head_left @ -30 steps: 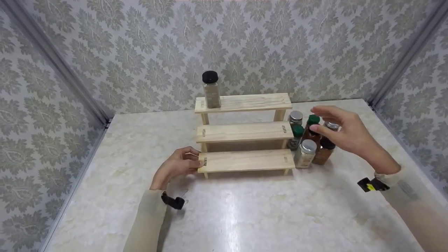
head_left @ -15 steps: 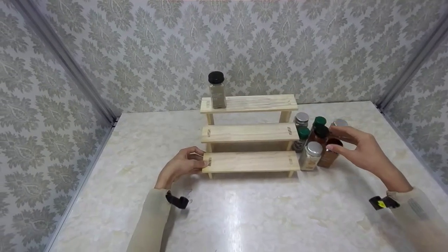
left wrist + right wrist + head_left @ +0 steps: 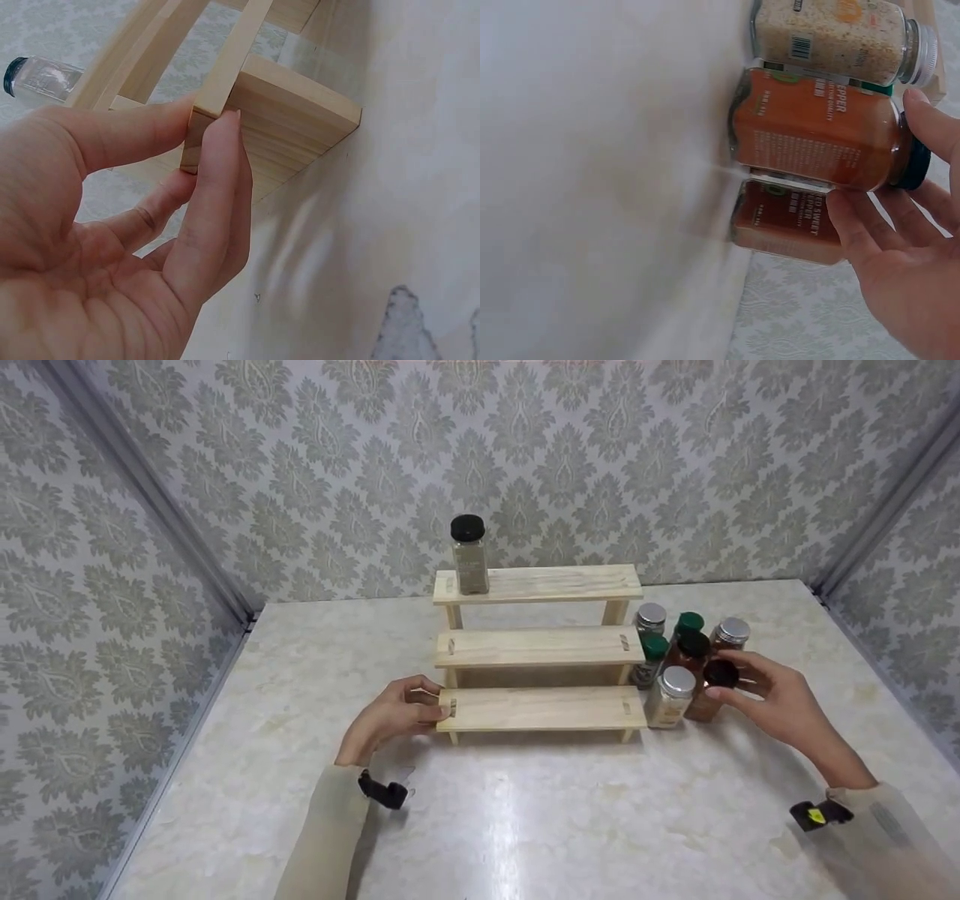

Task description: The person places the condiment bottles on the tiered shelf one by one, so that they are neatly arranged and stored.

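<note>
A three-step wooden shelf rack (image 3: 540,710) stands on the table. My left hand (image 3: 394,709) pinches the left end of its lowest board; in the left wrist view the thumb and fingers (image 3: 214,165) close on the board end (image 3: 201,135). To the rack's right, my right hand (image 3: 772,694) has thumb and fingers around the upper part of a black-capped spice jar (image 3: 705,701). The right wrist view shows this jar (image 3: 817,127) filled with orange-red powder, its label reading "pepper". It stands upright, between a silver-capped jar (image 3: 832,37) and a darker red jar (image 3: 787,217).
Several spice jars crowd the rack's right side: silver-capped ones (image 3: 651,616) (image 3: 733,631), green-capped ones (image 3: 654,648) and another black-capped one (image 3: 691,646). One black-capped jar (image 3: 471,566) stands on the top board's left. Patterned walls (image 3: 555,472) enclose the table (image 3: 570,810) behind and at the sides.
My right hand has come down from above the jars onto the front black-capped spice jar, its fingers now around it. My left hand keeps its hold on the rack. The head view has shifted slightly.
</note>
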Demonstrator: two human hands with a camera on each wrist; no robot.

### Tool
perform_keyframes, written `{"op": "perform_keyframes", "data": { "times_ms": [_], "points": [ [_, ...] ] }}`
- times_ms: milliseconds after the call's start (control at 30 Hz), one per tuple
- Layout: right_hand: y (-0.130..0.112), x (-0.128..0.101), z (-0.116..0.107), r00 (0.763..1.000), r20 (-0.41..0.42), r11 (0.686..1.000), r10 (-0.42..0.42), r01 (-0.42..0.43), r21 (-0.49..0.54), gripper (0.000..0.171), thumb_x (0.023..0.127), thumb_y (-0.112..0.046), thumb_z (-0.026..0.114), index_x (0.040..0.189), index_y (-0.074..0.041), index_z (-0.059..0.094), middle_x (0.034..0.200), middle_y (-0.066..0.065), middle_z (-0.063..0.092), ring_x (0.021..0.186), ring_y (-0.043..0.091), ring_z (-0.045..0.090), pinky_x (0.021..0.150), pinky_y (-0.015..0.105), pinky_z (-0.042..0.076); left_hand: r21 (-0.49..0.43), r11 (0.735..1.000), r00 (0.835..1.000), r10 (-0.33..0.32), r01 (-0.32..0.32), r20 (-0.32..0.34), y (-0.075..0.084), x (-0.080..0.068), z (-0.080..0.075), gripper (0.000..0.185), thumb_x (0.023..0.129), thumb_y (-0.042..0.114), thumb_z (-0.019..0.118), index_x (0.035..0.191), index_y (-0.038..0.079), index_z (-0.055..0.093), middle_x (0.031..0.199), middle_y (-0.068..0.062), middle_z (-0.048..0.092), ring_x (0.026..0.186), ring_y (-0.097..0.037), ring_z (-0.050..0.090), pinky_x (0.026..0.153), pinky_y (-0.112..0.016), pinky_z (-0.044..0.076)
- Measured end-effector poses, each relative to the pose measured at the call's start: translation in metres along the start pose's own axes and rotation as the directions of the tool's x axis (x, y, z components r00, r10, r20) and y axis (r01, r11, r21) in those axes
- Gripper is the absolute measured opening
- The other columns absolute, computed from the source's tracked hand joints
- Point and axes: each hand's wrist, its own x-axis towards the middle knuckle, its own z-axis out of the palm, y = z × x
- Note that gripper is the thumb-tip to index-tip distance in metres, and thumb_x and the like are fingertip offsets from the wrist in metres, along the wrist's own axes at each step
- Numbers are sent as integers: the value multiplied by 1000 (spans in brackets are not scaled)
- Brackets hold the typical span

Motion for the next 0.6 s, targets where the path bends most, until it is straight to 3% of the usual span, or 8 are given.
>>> {"op": "perform_keyframes", "data": {
  "times_ms": [167, 433, 600],
  "points": [
    [6, -4, 1, 1000, -8, 999, 28, -28, 21, 58, 96, -17, 82, 148, -4, 59, 144, 29, 62, 109, -25, 52, 91, -1, 47, 1, 1000, 1000, 3, -3, 5, 0, 1, 2, 33, 95, 6, 81, 122, 4, 63, 120, -16, 67, 99, -24, 72, 86, -37, 66],
    [10, -6, 6, 999, -38, 999, -2, 4, 48, 53, 97, -10, 81, 145, -3, 62, 137, 29, 64, 112, -21, 55, 90, 2, 50, 1, 1000, 1000, -5, 5, 11, 0, 3, 1, 31, 96, 8, 81, 121, 5, 64, 117, -15, 67, 97, -24, 74, 84, -38, 66],
    [9, -4, 7, 998, -55, 999, -12, 15, 50, 50, 97, -10, 80, 144, -4, 64, 133, 19, 68, 111, -19, 57, 89, 3, 52, 0, 1000, 1000, -10, 10, 7, -1, 3, -1, 32, 95, 8, 82, 121, 4, 64, 116, -14, 68, 97, -23, 73, 85, -37, 66]
  ]
}}
